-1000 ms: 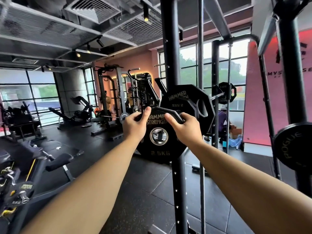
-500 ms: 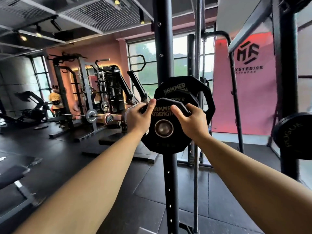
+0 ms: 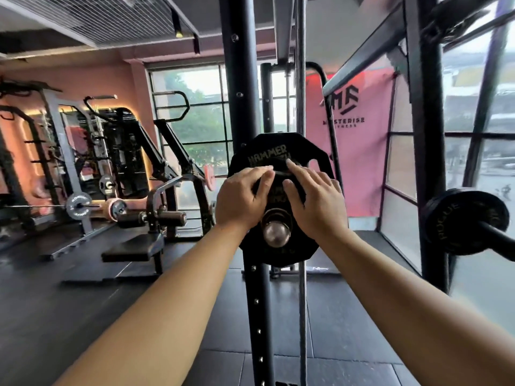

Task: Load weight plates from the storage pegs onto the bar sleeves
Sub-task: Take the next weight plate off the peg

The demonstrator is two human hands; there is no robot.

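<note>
Forearms reach up from the bottom corners to centre frame, where the left hand (image 3: 242,200) and right hand (image 3: 316,203) both curl their fingers over the top rim of a small plate (image 3: 278,246); it sits on a steel peg (image 3: 276,230) whose rounded end pokes through its bore, in front of a larger plate (image 3: 274,147) against the rack upright (image 3: 257,316); the small plate looks light but rigid, its faceted rubber rim offering decent purchase, so an upper-edge grip on either side of the peg seems sound; it probably must slide straight toward the camera to clear the peg; open floor lies lower left, while a loaded bar plate (image 3: 464,221) crowds the right edge and machines fill the far left.
</note>
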